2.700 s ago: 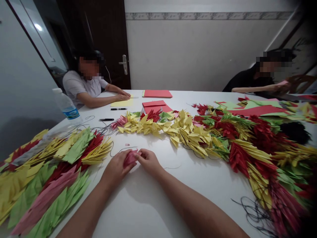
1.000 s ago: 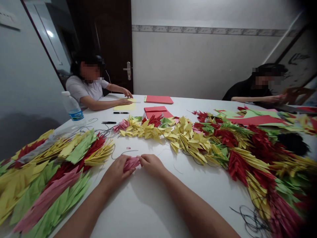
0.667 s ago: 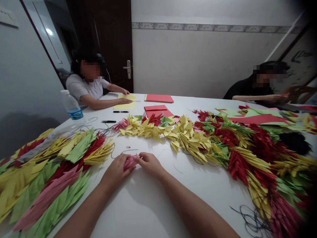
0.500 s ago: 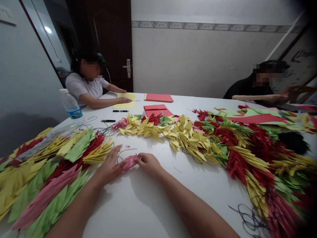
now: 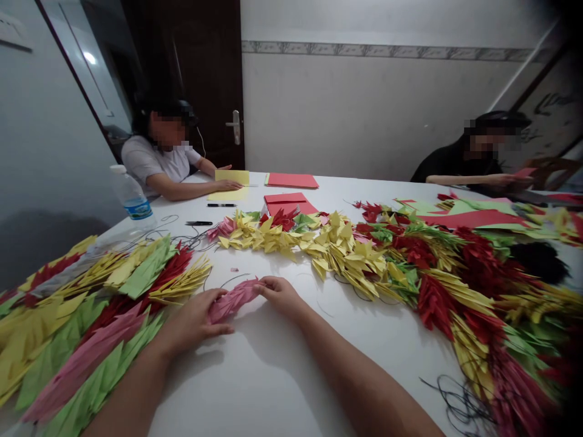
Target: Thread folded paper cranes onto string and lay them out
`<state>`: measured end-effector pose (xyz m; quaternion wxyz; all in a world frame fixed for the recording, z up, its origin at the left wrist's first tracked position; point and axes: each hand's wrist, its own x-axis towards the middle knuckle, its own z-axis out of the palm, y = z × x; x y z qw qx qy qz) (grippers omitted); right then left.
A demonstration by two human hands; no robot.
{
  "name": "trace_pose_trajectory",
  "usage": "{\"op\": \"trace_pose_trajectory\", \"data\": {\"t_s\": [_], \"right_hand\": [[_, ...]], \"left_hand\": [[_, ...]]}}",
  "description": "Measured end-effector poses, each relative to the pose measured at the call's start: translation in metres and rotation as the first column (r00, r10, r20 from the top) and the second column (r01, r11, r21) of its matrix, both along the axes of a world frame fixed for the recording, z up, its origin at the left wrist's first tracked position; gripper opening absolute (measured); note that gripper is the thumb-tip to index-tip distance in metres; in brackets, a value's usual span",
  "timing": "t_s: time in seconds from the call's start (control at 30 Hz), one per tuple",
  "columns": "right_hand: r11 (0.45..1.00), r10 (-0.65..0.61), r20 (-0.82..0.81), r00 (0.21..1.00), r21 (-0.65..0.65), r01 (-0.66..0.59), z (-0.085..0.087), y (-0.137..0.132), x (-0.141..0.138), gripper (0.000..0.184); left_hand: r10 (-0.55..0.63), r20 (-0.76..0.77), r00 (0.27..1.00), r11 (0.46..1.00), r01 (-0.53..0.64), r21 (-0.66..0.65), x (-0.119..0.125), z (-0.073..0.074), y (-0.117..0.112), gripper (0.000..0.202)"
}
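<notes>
A short pink strand of folded paper pieces [image 5: 237, 298] is held just above the white table, tilted up toward its right end. My left hand [image 5: 198, 321] wraps loosely around its left end, thumb below and fingers behind. At the right end, my right hand [image 5: 276, 290] pinches the tip between thumb and fingers. A thin dark string [image 5: 228, 283] runs behind the strand. To the left lie long strands of yellow, green, red and pink folded paper [image 5: 91, 370]. Beyond my hands, a yellow folded-paper garland [image 5: 337, 243] curves across the table.
More mixed-colour garlands [image 5: 437, 285] and tangled black string [image 5: 460, 400] fill the right side. Red paper [image 5: 291, 180], pens [image 5: 199, 223] and a water bottle [image 5: 133, 195] stand farther back. One person [image 5: 157, 158] rests hands on yellow paper; another person [image 5: 460, 158] handles red paper.
My left hand has turned and moved down and left, from flat over the strand to around its end. More pink paper shows. My right hand has shifted slightly right, still pinching.
</notes>
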<state>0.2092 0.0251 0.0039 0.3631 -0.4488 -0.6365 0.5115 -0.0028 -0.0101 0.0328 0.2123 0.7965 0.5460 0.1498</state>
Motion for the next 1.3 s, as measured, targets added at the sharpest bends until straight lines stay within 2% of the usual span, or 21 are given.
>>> {"op": "trace_pose_trajectory", "data": {"t_s": [0.07,0.17,0.47,0.7,0.93,1.07,1.2,1.3], "right_hand": [[1.0,-0.008,-0.031,0.999,-0.001,0.008,-0.001,0.0,0.0,0.033],[1.0,-0.022,-0.104,0.994,-0.003,0.022,-0.002,0.0,0.0,0.034],[0.994,-0.023,-0.235,0.972,-0.109,-0.003,0.004,-0.005,0.002,0.034],[0.992,-0.007,-0.236,0.972,-0.123,-0.023,0.006,-0.006,0.004,0.03],[0.992,0.067,-0.156,0.985,-0.094,-0.083,0.003,-0.002,0.009,0.028],[0.986,0.08,-0.176,0.981,-0.133,-0.104,0.003,-0.002,0.011,0.029],[0.977,0.106,-0.213,0.971,-0.161,-0.142,0.004,-0.002,0.013,0.031],[0.976,0.134,-0.242,0.961,-0.136,-0.17,0.005,-0.003,0.012,0.033]], "left_hand": [[0.027,0.046,0.999,1.0,-0.027,0.012,0.003,-0.001,-0.001,0.06],[0.036,0.119,0.992,0.999,-0.036,-0.005,0.007,-0.002,-0.002,0.052],[0.048,0.27,0.962,0.998,-0.036,-0.048,0.009,-0.006,0.003,0.049],[0.02,0.259,0.966,0.999,-0.009,-0.042,0.008,-0.01,0.006,0.04],[-0.045,0.155,0.987,0.998,0.039,0.043,0.006,-0.015,0.007,0.035],[-0.04,0.106,0.994,0.996,0.031,0.084,0.006,-0.018,0.006,0.03],[-0.052,0.095,0.994,0.992,0.04,0.12,0.007,-0.021,0.005,0.033],[-0.044,0.089,0.995,0.991,0.032,0.128,0.009,-0.02,0.004,0.044]]}}
